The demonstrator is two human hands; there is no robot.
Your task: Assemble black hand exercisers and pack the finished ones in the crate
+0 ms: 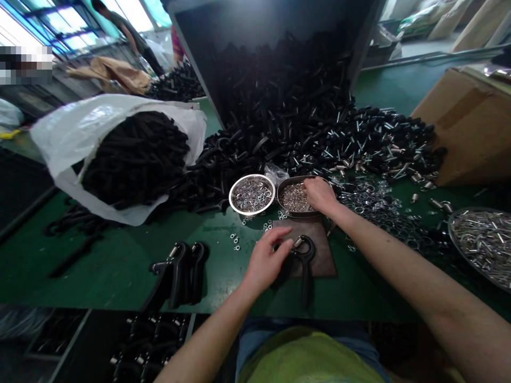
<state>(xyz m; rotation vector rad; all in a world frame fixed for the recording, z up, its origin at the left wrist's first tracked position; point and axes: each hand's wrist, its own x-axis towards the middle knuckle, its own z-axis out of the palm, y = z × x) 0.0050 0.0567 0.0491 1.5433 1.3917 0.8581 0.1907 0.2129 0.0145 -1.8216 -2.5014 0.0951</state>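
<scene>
My left hand [268, 258] curls around one side of a black hand grip exerciser [306, 271] with a metal spring, its thumb and forefinger by the spring end. The exerciser lies over a brown mat [325, 255]; its far handle is partly hidden by my hand. Inside a dark oval bowl [284, 210] of tiny metal pieces, my right hand [319, 196] has its fingertips bent down and closed among the pieces. What they pinch is too small to make out. A silvery round bowl [231, 199] of small metal rings stands just left of it.
Several black exercisers [179, 274] stand at left. A white bag [72, 133] spills black handles, and a heap of black parts [279, 122] fills the back. At right are loose springs and rings, a cardboard box [475, 122] and a tray of metal pins [485, 239]. A person [128, 34] stands far back.
</scene>
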